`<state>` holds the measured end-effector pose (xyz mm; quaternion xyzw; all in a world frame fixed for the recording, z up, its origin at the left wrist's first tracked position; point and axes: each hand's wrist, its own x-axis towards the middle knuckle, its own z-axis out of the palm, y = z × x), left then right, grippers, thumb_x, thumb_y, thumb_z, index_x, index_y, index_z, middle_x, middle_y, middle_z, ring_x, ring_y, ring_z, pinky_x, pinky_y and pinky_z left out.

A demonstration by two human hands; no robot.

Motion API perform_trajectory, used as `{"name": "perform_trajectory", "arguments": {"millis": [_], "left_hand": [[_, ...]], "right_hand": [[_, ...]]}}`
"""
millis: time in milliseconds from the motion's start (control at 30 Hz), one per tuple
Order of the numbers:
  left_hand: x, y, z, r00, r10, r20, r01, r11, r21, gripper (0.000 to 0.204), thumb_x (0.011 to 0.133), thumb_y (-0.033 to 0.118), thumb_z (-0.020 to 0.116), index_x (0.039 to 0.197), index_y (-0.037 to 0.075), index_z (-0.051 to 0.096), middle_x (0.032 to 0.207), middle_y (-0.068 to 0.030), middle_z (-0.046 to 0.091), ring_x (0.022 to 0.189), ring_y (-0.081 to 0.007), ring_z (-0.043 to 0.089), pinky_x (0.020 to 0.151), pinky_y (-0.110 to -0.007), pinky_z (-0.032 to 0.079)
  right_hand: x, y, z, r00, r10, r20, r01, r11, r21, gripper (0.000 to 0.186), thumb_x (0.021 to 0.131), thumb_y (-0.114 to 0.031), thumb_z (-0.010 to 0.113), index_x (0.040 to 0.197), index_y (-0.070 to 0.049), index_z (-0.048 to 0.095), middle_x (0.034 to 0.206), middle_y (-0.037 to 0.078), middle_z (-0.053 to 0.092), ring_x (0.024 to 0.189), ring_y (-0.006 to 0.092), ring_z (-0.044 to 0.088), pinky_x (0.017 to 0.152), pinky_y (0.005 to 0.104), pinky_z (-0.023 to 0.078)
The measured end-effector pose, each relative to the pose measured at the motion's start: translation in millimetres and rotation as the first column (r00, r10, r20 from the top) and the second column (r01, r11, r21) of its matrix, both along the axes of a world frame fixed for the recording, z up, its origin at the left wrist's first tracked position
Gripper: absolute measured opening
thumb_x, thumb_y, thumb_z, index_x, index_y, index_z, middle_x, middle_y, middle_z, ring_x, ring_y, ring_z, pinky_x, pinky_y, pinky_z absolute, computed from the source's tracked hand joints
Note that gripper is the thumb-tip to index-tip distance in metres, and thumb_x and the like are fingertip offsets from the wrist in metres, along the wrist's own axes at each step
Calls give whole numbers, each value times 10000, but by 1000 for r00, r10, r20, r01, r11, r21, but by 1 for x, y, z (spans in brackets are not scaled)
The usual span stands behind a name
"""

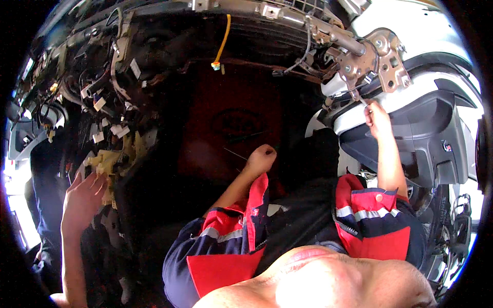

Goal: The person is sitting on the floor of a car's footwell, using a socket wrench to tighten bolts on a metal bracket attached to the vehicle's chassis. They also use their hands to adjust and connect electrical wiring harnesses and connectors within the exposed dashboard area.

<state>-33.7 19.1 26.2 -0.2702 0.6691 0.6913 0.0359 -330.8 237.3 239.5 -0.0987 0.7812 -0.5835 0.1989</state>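
Note:
My left hand (261, 159) is closed in a loose fist over the dark floor in the middle. A thin pale strip (235, 153) sticks out beside it, toward the left; whether the fist holds it I cannot tell. Farther forward on the right, my right hand (378, 120) is raised, its fingers pinched just below a brown metal bracket (357, 66). A small light piece (363, 101) shows between the fingertips and the bracket, too small to name. The bracket has round holes and bolts and joins the end of a metal cross beam (339, 40).
Another person's hand (84, 197) reaches to a yellowish plastic bracket (108, 161) on the left. Wiring with white connectors (98, 104) hangs above it. A yellow cable (224, 41) dangles from the beam. A dark door panel (411, 136) stands at right.

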Motion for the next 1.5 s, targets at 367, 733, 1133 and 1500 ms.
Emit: {"name": "perform_trajectory", "arguments": {"millis": [367, 733, 1133, 1500], "left_hand": [[4, 0, -5, 997, 4, 80, 7, 990, -143, 283, 822, 236, 592, 995, 16, 637, 921, -177, 655, 878, -298, 637, 778, -363, 486], [-13, 5, 49, 971, -3, 240, 42, 987, -157, 248, 864, 212, 599, 1018, 22, 637, 822, -72, 645, 708, -145, 591, 639, -298, 475], [-2, 2, 1, 996, -56, 66, 65, 987, -148, 242, 884, 228, 587, 998, 19, 633, 781, -47, 611, 699, -111, 556, 630, -272, 447], [-26, 1, 30, 994, -108, -11, 107, 990, -96, 258, 862, 226, 595, 993, 6, 632, 847, -75, 625, 763, -135, 569, 710, -293, 466]], "right_hand": [[110, -9, -158, 592, 405, 696, -433, 889, -149, 194, 823, -180, 574, 957, -41, 578, 667, 35, 503, 598, 136, 476, 490, 269, 349], [88, 14, -142, 536, 843, 40, -526, 297, 797, 222, 729, -181, 570, 877, -27, 631, 853, 214, 643, 814, 390, 616, 691, 480, 474], [17, 315, -89, 883, -463, -82, 465, 835, 293, 83, 750, -152, 577, 822, -111, 578, 606, -12, 467, 483, 102, 414, 447, 248, 318], [-53, 362, -179, 921, 14, -390, 382, 163, 910, 445, 874, -390, 469, 1012, -4, 643, 1012, 253, 641, 946, 359, 635, 773, 446, 492]]}}
